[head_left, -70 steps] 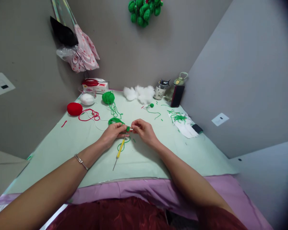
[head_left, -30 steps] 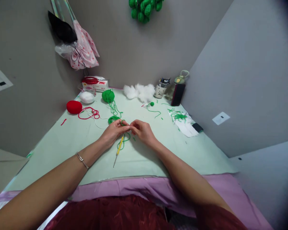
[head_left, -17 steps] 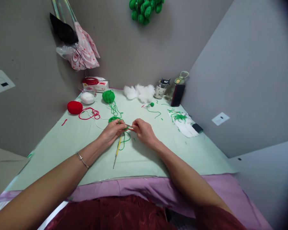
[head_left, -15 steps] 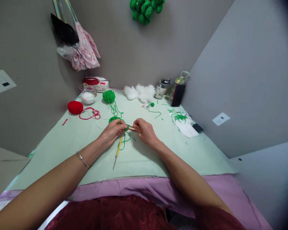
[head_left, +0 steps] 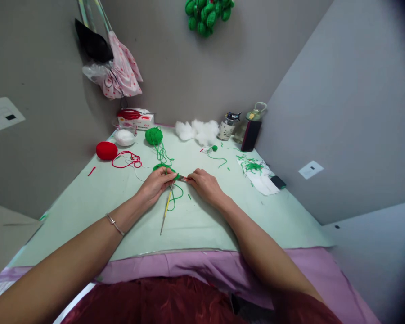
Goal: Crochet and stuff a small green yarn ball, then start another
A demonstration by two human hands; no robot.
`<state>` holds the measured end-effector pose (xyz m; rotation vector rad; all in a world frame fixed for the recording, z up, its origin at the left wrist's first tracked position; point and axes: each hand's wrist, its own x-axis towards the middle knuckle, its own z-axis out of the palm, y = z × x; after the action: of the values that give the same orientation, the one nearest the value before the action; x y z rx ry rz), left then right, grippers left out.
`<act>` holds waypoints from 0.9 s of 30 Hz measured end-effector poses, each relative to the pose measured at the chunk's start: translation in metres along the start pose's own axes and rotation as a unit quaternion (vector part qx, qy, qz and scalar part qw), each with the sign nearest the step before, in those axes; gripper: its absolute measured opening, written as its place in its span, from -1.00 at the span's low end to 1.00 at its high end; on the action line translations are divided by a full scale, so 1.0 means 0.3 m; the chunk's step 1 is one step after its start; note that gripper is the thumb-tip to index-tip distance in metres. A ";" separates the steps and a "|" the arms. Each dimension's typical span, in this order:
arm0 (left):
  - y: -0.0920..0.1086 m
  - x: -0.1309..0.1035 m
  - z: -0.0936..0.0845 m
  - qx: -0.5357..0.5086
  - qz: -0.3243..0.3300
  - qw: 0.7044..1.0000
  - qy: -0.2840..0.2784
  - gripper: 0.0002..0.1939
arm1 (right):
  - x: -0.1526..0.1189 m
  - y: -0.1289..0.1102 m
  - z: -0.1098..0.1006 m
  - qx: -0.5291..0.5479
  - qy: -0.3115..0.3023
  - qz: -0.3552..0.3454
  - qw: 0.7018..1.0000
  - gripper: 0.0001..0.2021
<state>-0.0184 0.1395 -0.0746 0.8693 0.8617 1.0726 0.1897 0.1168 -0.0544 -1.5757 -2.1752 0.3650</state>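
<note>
My left hand (head_left: 158, 183) pinches a small piece of green crochet (head_left: 177, 176) between thumb and fingers. From beneath those fingers a yellow-handled crochet hook (head_left: 168, 204) slants down toward me; whether they grip it is hidden. Facing it, my right hand (head_left: 203, 183) is closed on small orange-handled thread snips (head_left: 185, 178), whose tip points at the green piece. A loop of green yarn (head_left: 182, 193) trails below the hands. Behind my left hand, more strands lead back to a green yarn ball (head_left: 154, 136).
Red yarn (head_left: 106, 151) and white yarn (head_left: 124, 137) lie at the left. Further back are white stuffing (head_left: 198, 131), a pen cup (head_left: 226, 128), a bottle (head_left: 253, 118) and a leaning phone (head_left: 251, 136). Green yarn scraps (head_left: 252, 165) cover a white paper (head_left: 266, 182) at right.
The snips' two arms, apart before, now look closer together at the green piece. My right hand has turned slightly, and the crochet hook has shifted a little with my left hand.
</note>
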 end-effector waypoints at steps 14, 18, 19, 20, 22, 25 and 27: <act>0.004 -0.031 0.033 -0.018 0.021 0.999 -0.024 -0.70 | 0.001 -0.058 -0.002 0.180 0.073 -0.053 0.979 -0.87; 0.012 -0.042 0.049 -0.025 0.027 0.999 -0.033 -0.63 | -0.007 -0.076 -0.001 0.235 0.085 -0.044 0.967 -0.88; 0.016 -0.043 0.051 -0.027 0.029 0.999 -0.035 -0.63 | -0.009 -0.077 -0.004 0.249 0.087 -0.038 0.964 -0.86; 0.021 -0.044 0.051 -0.029 0.032 0.998 -0.036 -0.62 | -0.010 -0.078 -0.006 0.262 0.088 -0.031 0.960 -0.85; 0.029 -0.044 0.050 -0.032 0.035 0.998 -0.039 -0.60 | -0.011 -0.079 -0.009 0.284 0.088 -0.017 0.955 -0.83; 0.034 -0.047 0.049 -0.031 0.031 0.998 -0.044 -0.59 | -0.005 -0.076 0.000 0.301 0.079 -0.001 0.950 -0.80; 0.031 -0.050 0.051 -0.027 0.022 0.998 -0.049 -0.61 | 0.002 -0.074 0.009 0.298 0.069 0.006 0.952 -0.78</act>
<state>-0.0117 0.1249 -0.0575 0.8929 0.7315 1.0777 0.1697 0.1105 -0.0468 -1.2257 -1.7227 0.8015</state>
